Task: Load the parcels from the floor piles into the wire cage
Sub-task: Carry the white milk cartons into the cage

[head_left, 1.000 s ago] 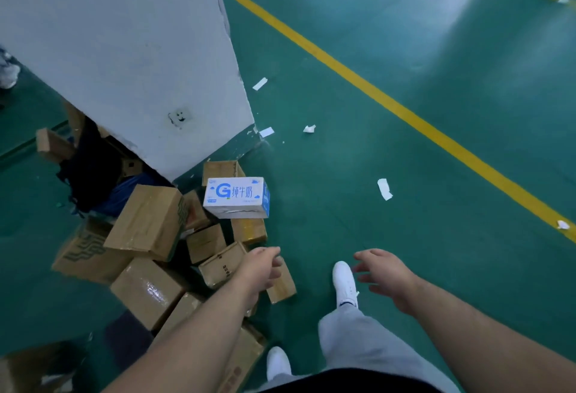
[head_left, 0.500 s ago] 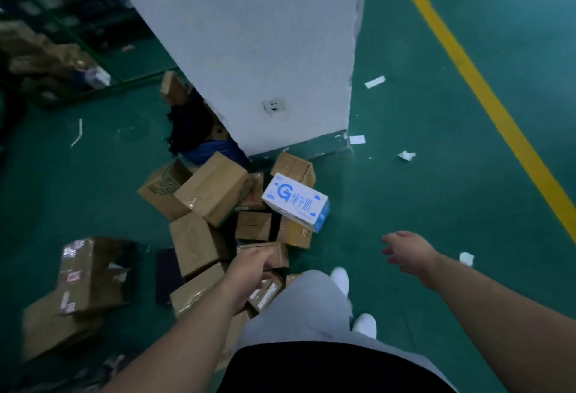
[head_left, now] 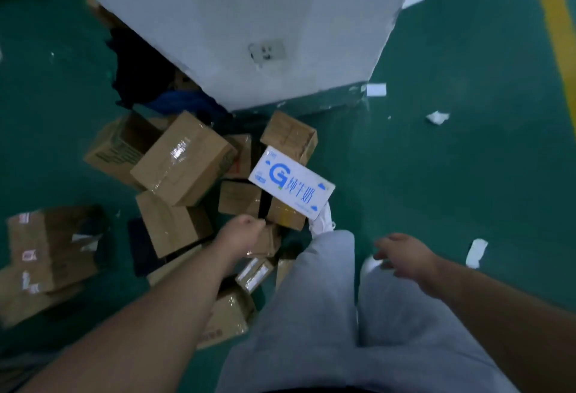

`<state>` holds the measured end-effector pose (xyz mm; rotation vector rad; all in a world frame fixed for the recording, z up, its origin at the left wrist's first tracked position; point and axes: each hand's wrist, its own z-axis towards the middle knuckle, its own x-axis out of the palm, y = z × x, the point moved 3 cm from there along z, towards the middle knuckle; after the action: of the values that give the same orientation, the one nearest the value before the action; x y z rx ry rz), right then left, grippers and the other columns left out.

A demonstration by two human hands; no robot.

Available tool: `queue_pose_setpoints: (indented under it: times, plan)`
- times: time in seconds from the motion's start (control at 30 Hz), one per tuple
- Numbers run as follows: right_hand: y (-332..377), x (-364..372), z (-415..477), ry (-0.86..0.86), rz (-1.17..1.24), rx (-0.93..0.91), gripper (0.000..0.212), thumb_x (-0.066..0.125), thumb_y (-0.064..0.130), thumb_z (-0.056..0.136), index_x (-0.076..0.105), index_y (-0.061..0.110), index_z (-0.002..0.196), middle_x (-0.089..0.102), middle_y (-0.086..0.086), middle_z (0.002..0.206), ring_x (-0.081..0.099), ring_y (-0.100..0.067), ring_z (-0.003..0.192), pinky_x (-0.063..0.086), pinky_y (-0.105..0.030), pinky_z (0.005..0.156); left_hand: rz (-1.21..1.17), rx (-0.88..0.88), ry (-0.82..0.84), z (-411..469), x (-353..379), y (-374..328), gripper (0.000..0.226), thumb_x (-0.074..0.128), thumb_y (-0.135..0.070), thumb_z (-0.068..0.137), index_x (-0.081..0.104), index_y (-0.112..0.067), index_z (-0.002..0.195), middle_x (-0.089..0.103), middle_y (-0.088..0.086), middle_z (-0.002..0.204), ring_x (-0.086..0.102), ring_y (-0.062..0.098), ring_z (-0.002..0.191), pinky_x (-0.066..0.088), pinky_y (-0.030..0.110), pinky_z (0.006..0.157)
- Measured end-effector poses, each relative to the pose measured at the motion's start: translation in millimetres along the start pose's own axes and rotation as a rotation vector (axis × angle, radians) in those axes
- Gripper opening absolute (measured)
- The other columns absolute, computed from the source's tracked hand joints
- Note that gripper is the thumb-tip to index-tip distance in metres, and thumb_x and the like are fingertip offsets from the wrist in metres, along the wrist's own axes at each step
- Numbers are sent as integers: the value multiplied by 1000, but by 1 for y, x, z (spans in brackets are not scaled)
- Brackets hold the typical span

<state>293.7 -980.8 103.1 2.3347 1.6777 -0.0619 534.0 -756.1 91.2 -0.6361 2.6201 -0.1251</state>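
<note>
The left hand (head_left: 241, 233) hangs over the cardboard parcel pile (head_left: 184, 158) at frame centre, knuckles up, fingers curled under out of sight; I cannot tell whether they touch a box. The right hand (head_left: 405, 257), lower right, is loosely spread and holds nothing. A white-and-blue milk box (head_left: 291, 186) lies atop the pile, below the white pillar (head_left: 249, 2).

Printed carton (head_left: 291, 186) atop parcel pile (head_left: 184, 158), pillar (head_left: 237, 18) behind.
</note>
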Motion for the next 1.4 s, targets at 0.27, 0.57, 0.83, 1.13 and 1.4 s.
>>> queue_pose_setpoints:
  times: [0.27, 0.57, 0.83, 1.13, 1.4]
  plan:
    - [51, 2, 157, 72, 91, 167, 20, 53, 26, 103, 61, 14, 117, 71, -6, 100, 62, -19, 76, 42, -29, 66, 244, 67, -61, 159, 29, -81, 30, 57, -34, 100, 62, -16, 124, 65, 2, 116, 59, 16, 89, 43, 28, 70]
    - [47, 62, 310, 233, 442, 375, 67, 33, 62, 103, 38, 18, 152, 47, -7, 154, 48, -30, 136, 40, -46, 109, 235, 37, -267, 321, 50, -106, 81, 65, -58, 82, 29, -36, 151, 59, -2, 114, 72, 23, 85, 63, 43, 74]
    - [58, 81, 316, 261, 537, 308, 55, 45, 69, 94, 68, 27, 122, 73, 9, 115, 66, -17, 108, 47, -37, 84, -197, -82, -182, 308, 62, -74, 44, 67, -58, 76, 65, -28, 108, 74, 5, 96, 75, 28, 80, 61, 40, 65]
    - [80, 10, 181, 225, 249, 118, 28, 52, 45, 102, 56, 27, 123, 70, 8, 102, 65, -10, 89, 50, -32, 75, -633, -236, -241, 126, 69, 20, 28, 64, -40, 91, 66, -21, 111, 75, 6, 100, 73, 23, 79, 53, 24, 51]
    - [130, -28, 24, 406, -313, -117, 33, 59, 44, 98, 61, 31, 128, 68, 15, 127, 57, -7, 125, 47, -38, 92, -1094, -269, -352, -66, 104, 80, 29, 64, -29, 95, 60, -22, 124, 74, 8, 107, 75, 25, 82, 57, 31, 56]
